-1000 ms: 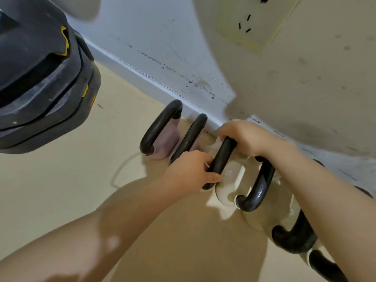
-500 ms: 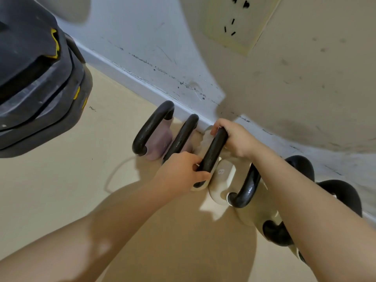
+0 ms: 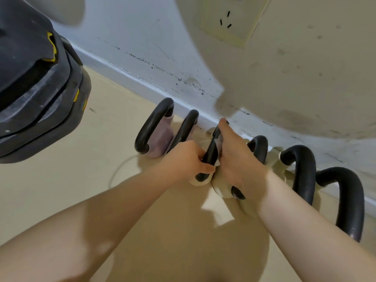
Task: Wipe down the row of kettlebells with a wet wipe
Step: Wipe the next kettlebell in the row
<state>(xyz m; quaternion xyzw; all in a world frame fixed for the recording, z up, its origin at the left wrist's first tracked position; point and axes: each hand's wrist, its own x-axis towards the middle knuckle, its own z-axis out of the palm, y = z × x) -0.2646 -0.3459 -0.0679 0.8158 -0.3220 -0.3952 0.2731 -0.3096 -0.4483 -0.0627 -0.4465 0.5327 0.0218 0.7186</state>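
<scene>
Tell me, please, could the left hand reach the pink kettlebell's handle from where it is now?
Probably yes: the left hand grips the third handle, and only the second handle stands between it and the pink kettlebell's handle, open from above.

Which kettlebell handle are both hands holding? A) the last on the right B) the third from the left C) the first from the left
B: the left hand and right hand both grip the third handle, counting from the left.

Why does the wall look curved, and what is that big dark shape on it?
Head view: the wide-angle lens bends the baseboard and wall; a large soft shadow falls across the wall and socket; arm shadows darken the floor under both hands; focus is slightly soft overall.
</scene>
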